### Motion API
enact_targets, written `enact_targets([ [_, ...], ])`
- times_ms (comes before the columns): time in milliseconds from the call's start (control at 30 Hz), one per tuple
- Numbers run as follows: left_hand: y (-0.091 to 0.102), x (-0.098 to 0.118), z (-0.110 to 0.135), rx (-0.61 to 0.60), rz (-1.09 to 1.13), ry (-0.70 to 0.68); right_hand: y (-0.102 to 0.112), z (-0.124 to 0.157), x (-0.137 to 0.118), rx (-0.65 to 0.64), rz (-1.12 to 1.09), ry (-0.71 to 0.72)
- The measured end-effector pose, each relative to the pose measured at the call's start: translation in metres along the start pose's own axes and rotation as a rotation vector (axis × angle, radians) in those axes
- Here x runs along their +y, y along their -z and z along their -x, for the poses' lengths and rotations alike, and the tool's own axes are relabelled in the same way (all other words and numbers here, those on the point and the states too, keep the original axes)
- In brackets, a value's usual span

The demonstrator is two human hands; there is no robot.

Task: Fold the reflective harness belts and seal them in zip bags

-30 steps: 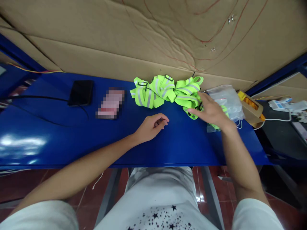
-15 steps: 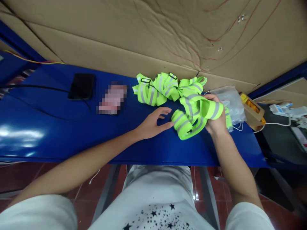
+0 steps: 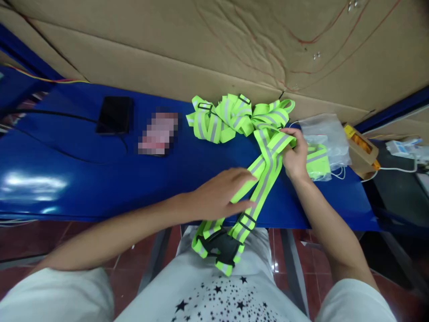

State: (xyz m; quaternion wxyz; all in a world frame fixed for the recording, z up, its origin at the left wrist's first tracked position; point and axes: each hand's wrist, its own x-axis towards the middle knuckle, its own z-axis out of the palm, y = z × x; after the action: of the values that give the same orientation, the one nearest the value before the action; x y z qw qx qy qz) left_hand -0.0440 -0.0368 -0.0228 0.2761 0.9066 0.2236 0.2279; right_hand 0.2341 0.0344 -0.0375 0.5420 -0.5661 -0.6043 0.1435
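A neon-yellow reflective strap belt [image 3: 264, 179] with a grey stripe hangs unrolled over the table's front edge. Its black buckle [image 3: 223, 246] dangles in front of my white shirt, and a black slider sits on the strap just above. My right hand [image 3: 296, 154] is closed around the upper part of the belt. Somewhat blurred, my left hand [image 3: 229, 192] lies across the strap's left side, thumb and fingers apart. Several bundled reflective belts [image 3: 234, 116] rest behind, along the cardboard wall.
On the blue table [image 3: 83, 179] lie a black device [image 3: 115, 115] with a cable and a pixelated phone-like object [image 3: 159, 134]. To the right are a clear plastic bag [image 3: 330, 138], another folded neon strap [image 3: 317, 161] and a small cardboard box [image 3: 362, 150]. Cardboard [image 3: 150, 40] stands behind.
The rolled belt has come undone and now hangs down over the table edge, its buckle showing. My left hand has moved nearer to me and across the strap. My right hand still grips the belt.
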Motion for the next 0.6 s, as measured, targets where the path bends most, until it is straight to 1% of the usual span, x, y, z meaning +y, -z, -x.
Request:
enact_targets([
  [33, -0.002, 0.009, 0.007, -0.118, -0.091, -0.059, 0.004, -0.002, 0.003, 0.02, 0.014, 0.006],
  [67, -0.005, 0.017, 0.015, -0.203, -0.181, -0.108, 0.008, -0.005, 0.006, 0.043, 0.032, 0.017],
  [133, -0.012, 0.029, 0.032, -0.27, -0.308, -0.136, 0.015, -0.014, 0.01, 0.088, 0.064, 0.034],
  [200, -0.017, 0.034, 0.045, -0.273, -0.352, -0.122, 0.021, -0.029, 0.016, 0.137, 0.108, 0.05],
  [267, -0.017, 0.033, 0.051, -0.242, -0.332, -0.106, 0.023, -0.049, 0.021, 0.192, 0.181, 0.08],
  [300, -0.015, 0.031, 0.051, -0.208, -0.31, -0.096, 0.023, -0.06, 0.024, 0.219, 0.224, 0.102],
  [367, -0.01, 0.027, 0.047, -0.109, -0.275, -0.052, 0.021, -0.081, 0.028, 0.261, 0.307, 0.138],
  [400, -0.008, 0.025, 0.043, -0.051, -0.269, -0.019, 0.02, -0.09, 0.029, 0.254, 0.351, 0.133],
  [433, -0.007, 0.024, 0.039, 0.006, -0.269, 0.016, 0.02, -0.097, 0.03, 0.223, 0.399, 0.113],
  [500, -0.006, 0.023, 0.032, 0.088, -0.272, 0.056, 0.021, -0.105, 0.028, 0.104, 0.491, 0.054],
  [567, -0.007, 0.025, 0.027, 0.109, -0.273, 0.045, 0.027, -0.098, 0.019, -0.018, 0.554, 0.028],
  [600, -0.008, 0.027, 0.025, 0.101, -0.278, 0.027, 0.031, -0.089, 0.011, -0.05, 0.575, 0.037],
])
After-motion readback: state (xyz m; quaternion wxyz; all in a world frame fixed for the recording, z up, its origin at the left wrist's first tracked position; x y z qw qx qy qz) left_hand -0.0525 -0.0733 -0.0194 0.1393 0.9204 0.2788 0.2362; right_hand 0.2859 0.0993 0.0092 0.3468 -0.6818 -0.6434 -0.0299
